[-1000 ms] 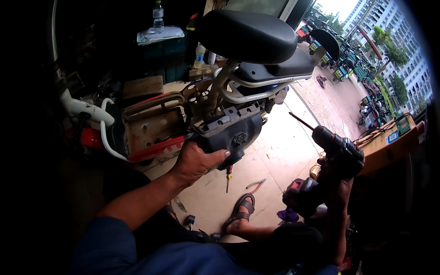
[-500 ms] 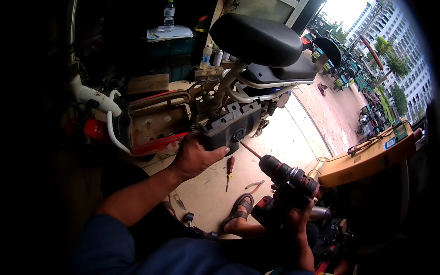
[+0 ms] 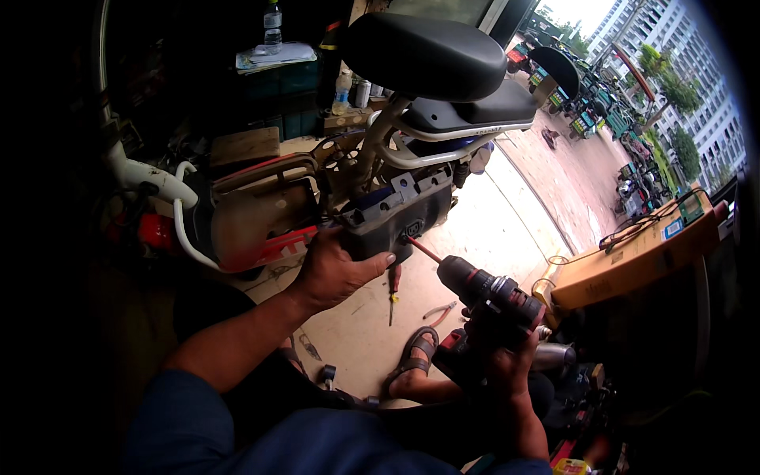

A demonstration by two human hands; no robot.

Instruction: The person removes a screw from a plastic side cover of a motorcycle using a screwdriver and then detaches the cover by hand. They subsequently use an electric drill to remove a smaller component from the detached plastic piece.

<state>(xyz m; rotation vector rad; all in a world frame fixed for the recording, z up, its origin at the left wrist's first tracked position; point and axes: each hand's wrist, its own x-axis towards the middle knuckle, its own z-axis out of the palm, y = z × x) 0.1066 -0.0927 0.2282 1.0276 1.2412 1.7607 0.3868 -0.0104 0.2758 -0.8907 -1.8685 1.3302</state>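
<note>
My left hand (image 3: 339, 269) is closed on the near end of a black plastic cover (image 3: 396, 224) low on the side of an electric scooter. Its thumb lies along the cover's lower edge. In my right hand (image 3: 514, 355) is a dark cordless drill (image 3: 495, 294) with a red-trimmed battery. The drill's long reddish bit (image 3: 426, 248) points up and left, its tip at the cover beside a round emblem. Whether the tip sits in a screw or hole is too small to tell. Above the cover are the scooter's black saddle (image 3: 427, 55) and rear seat (image 3: 471, 115).
A screwdriver (image 3: 394, 294) and pliers (image 3: 440, 313) lie on the pale floor below the cover, close to my sandalled foot (image 3: 413, 358). To the right is an orange-brown cardboard box (image 3: 625, 273) with a cable on top. The scooter's footboard and a red panel (image 3: 285, 247) extend left.
The drill has moved slightly up and left, bringing its bit tip from just off the cover onto it. My left hand keeps its hold. The whole view has shifted a little.
</note>
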